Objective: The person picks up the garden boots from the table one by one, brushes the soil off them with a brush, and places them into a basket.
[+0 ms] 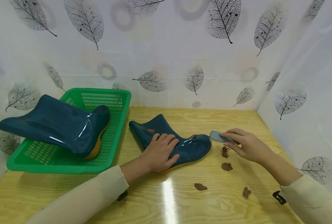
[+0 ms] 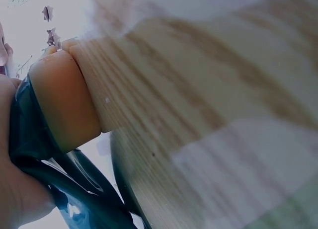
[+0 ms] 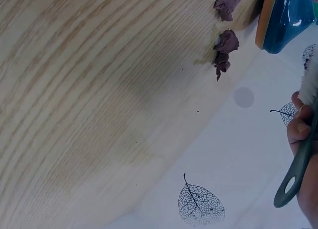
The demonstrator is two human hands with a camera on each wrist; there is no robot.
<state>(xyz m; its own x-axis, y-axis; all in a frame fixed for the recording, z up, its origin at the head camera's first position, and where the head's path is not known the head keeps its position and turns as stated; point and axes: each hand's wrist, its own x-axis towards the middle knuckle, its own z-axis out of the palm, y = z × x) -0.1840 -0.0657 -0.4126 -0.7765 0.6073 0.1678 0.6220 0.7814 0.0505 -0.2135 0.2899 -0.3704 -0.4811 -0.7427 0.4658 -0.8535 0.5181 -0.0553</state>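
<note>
A dark blue rubber boot (image 1: 195, 148) lies on the table, its toe to the right; its orange sole (image 2: 64, 97) shows in the left wrist view. My left hand (image 1: 163, 154) holds it at the ankle, fingers bent over the top, thumb on the near side. Right by the toe is a scrubbing brush (image 1: 217, 136), which my right hand (image 1: 248, 145) grips. The right wrist view shows its green handle (image 3: 298, 172) and white bristles. A small brown patch (image 1: 150, 130) sticks to the boot shaft, another (image 1: 192, 136) near the instep.
A matching boot (image 1: 65, 124) leans in a green plastic basket (image 1: 59, 169) at the left, its shaft over the rim. Several brown clumps (image 1: 226, 166) lie scattered on the wooden table right of and in front of the held boot. Leaf-printed curtain (image 1: 171, 56) surrounds the table.
</note>
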